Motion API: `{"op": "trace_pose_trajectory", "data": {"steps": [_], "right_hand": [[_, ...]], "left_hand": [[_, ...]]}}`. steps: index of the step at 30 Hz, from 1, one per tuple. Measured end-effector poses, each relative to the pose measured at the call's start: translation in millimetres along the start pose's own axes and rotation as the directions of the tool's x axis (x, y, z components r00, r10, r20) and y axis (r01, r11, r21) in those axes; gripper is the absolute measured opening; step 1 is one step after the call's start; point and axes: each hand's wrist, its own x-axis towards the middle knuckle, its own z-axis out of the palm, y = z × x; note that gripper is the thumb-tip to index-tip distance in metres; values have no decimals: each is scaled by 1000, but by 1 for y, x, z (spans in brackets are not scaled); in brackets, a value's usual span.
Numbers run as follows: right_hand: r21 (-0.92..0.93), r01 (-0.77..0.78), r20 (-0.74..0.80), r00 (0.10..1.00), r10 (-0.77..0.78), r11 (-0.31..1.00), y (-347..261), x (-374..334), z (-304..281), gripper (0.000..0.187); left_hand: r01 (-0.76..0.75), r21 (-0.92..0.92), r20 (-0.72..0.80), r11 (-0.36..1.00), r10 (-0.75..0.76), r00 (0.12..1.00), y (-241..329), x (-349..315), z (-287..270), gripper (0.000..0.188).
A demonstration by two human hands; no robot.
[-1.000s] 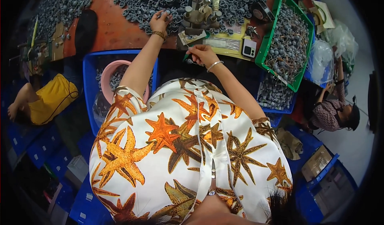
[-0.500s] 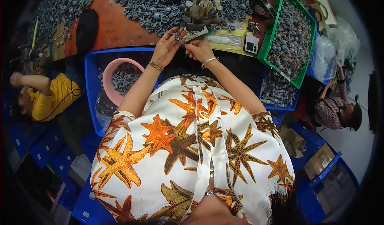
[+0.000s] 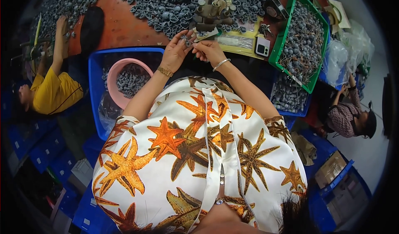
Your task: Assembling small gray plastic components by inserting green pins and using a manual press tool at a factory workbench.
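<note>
My left hand (image 3: 174,53), with a gold watch at the wrist, pinches a small grey ring-shaped part (image 3: 188,44) in its fingertips. My right hand (image 3: 209,52), wearing a silver bangle, meets it from the right with thumb and fingers pressed together. What the right fingers hold is too small to make out. Both hands are just in front of a metal bench press (image 3: 213,9). Behind and beside the press spreads a heap of grey round parts (image 3: 166,11) on the orange-red bench (image 3: 120,24).
A green crate (image 3: 273,59) of grey balls and thin stems stands right, over a blue bin (image 3: 305,109). A phone (image 3: 262,46) and scissors (image 3: 265,28) lie nearby. Left, a blue crate (image 3: 93,88) holds a pink bucket (image 3: 111,84). Co-workers sit left (image 3: 58,90) and right (image 3: 343,117).
My hands have come slightly down and closer together; the ring-shaped part shows more plainly, and the thin piece between them is no longer visible. The left co-worker's arm has reached toward the bench.
</note>
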Motion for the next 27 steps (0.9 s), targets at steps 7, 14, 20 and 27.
{"op": "trace_pose_trajectory", "data": {"steps": [7,14,20,27], "right_hand": [[-169,51,-95,993,-68,984,5,7,1,21],[-83,58,-13,998,-59,995,-2,4,8,23],[-119,63,108,993,-50,991,9,8,0,23],[358,-250,323,937,132,900,18,11,-19,24]], "left_hand": [[-29,-18,-8,999,29,1000,4,2,2,31],[-96,227,40,969,89,995,1,0,8,30],[29,13,43,999,-30,999,3,-6,10,29],[-240,654,188,717,154,970,1,-6,8,16]]}}
